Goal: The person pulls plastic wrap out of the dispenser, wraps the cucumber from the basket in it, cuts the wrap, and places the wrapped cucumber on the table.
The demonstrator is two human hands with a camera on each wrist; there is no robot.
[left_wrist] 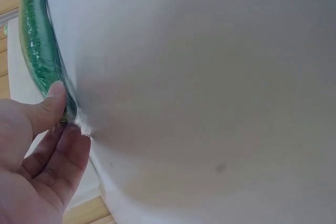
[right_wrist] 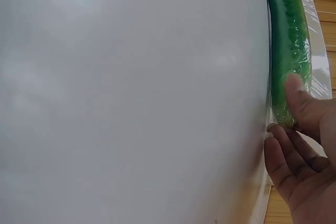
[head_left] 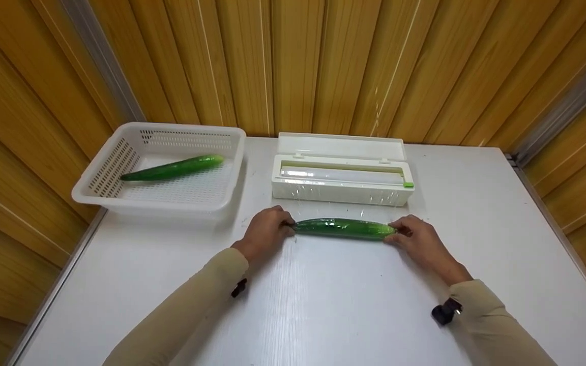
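the wrapped cucumber lies across the middle of the worktop, roughly parallel to the far edge. clear film covers it, with glossy wrinkles showing in both wrist views. the left hand has its grip on the dark, narrow end, pinching it with the thumb on the side and the fingers at the tip. the right hand grips the paler end the same way, thumb against the film. a white box stands just behind the cucumber, near the far edge of the worktop, its lid tipped back. inside lies a roll, and the film comes over the box's front. a small green tab sits at the right end of the box.

a white basket with slotted walls stands at the far left corner of the worktop. in it a second cucumber lies slanted, pale end to the right. wood-look panels rise behind the far edge. both arms wear beige sleeves, and a small black device shows at each wrist.
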